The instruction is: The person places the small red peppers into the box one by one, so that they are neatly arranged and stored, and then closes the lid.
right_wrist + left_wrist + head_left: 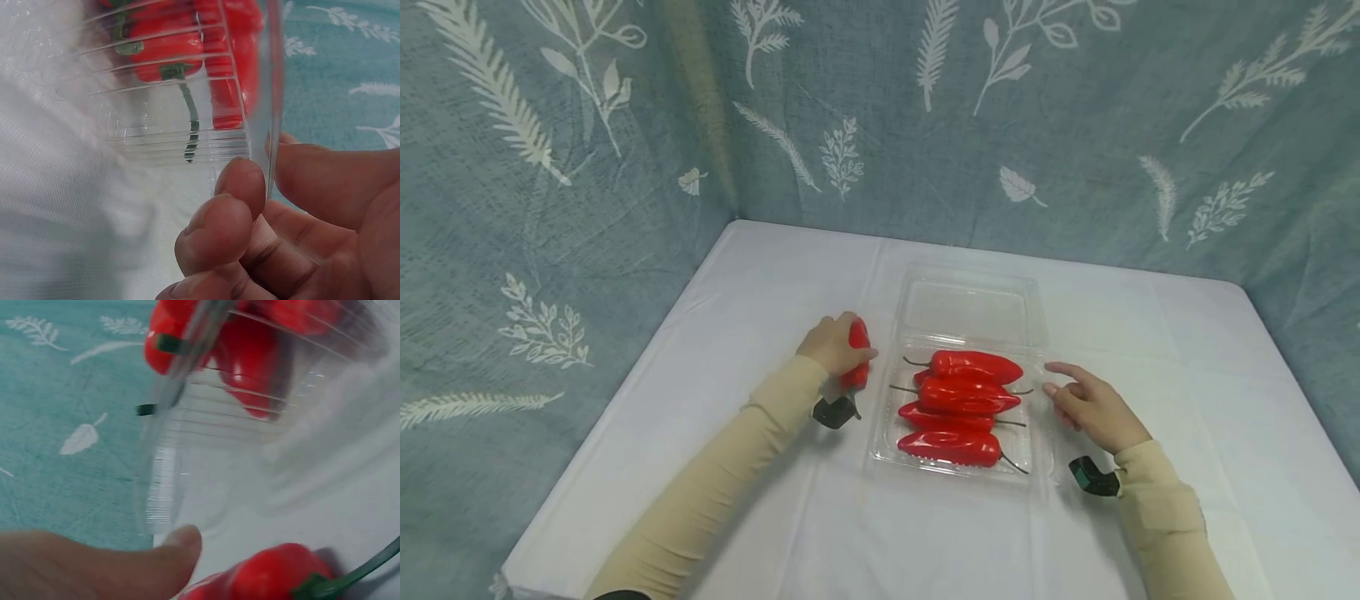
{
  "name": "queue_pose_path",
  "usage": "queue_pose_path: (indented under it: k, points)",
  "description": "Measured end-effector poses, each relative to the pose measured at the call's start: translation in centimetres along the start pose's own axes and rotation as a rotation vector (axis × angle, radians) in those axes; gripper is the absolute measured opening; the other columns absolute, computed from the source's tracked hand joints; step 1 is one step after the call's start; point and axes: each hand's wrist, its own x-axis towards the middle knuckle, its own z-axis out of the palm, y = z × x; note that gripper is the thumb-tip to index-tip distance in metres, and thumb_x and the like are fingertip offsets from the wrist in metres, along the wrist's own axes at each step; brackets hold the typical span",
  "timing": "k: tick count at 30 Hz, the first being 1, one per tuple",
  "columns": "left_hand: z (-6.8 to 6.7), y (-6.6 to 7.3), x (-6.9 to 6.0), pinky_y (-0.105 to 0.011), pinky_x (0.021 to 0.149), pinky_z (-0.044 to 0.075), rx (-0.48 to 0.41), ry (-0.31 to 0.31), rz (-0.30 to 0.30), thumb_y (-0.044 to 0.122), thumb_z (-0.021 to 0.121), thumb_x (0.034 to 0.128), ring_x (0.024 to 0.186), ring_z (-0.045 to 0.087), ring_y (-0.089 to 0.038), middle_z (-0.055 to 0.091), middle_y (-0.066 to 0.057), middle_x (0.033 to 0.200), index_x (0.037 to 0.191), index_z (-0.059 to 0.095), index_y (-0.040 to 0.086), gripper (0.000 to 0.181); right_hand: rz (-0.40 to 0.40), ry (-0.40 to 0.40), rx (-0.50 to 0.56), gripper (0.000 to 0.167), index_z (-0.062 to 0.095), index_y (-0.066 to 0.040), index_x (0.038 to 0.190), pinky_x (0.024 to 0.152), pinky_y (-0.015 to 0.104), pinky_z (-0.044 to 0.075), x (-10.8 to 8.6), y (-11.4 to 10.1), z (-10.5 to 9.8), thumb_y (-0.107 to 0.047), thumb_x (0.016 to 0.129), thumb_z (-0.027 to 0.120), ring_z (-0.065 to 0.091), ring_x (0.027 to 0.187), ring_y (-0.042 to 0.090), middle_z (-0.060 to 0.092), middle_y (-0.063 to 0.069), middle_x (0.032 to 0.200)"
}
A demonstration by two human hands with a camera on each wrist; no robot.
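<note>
My left hand (835, 346) grips a red chili pepper (858, 335) on the white cloth, left of a clear plastic box. In the left wrist view the thumb (172, 556) lies beside the pepper (278, 572), whose green stem points right. The clear plastic box (891, 446) holds several red peppers (973, 365) lying crosswise, and its lid (973, 308) is folded back behind it. At the box's right side, my right hand (1097, 408) pinches the rim. The right wrist view shows the box's clear edge (274, 94) between thumb and fingers (215, 228).
A white cloth (925, 542) covers the table. Behind and to the sides hangs a blue-green curtain (880, 150) with white leaf patterns. Each wrist carries a small dark camera, one of them (1093, 477) below the right hand.
</note>
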Motion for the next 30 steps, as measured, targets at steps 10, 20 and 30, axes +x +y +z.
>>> queue_pose_path:
  k: [10,20,30]
  points:
    - [0.57,-0.35,0.19,-0.044,0.090,0.051,0.016,0.019,0.029,0.023,0.068,0.0861,0.107,0.056,-0.034,0.058,-0.022,0.117,0.136,0.045,0.004,0.058,0.003,0.002,-0.001,0.052,0.041,-0.004,0.141,0.058,0.029,0.039,-0.02,-0.07,0.02,-0.032,0.098,0.053,0.047,0.062,0.017,0.050,0.002,0.066]
    - [0.77,-0.55,0.35,-0.044,0.089,0.052,-0.015,0.014,0.012,0.022,0.066,0.0869,0.107,0.055,-0.034,0.056,-0.022,0.118,0.137,0.043,0.005,0.057,-0.003,0.012,-0.012,0.051,0.041,-0.004,0.140,0.059,0.030,0.038,-0.16,-0.09,0.01,-0.032,0.098,0.052,0.047,0.062,0.017,0.050,0.002,0.065]
    - [0.45,-0.61,0.19,-0.047,0.090,0.050,-0.010,0.049,0.006,0.020,0.063,0.0874,0.108,0.055,-0.035,0.056,-0.022,0.120,0.138,0.044,0.005,0.056,-0.007,0.013,-0.021,0.051,0.042,-0.004,0.140,0.060,0.030,0.039,-0.11,-0.14,0.01,-0.032,0.098,0.053,0.048,0.062,0.017,0.051,0.002,0.066]
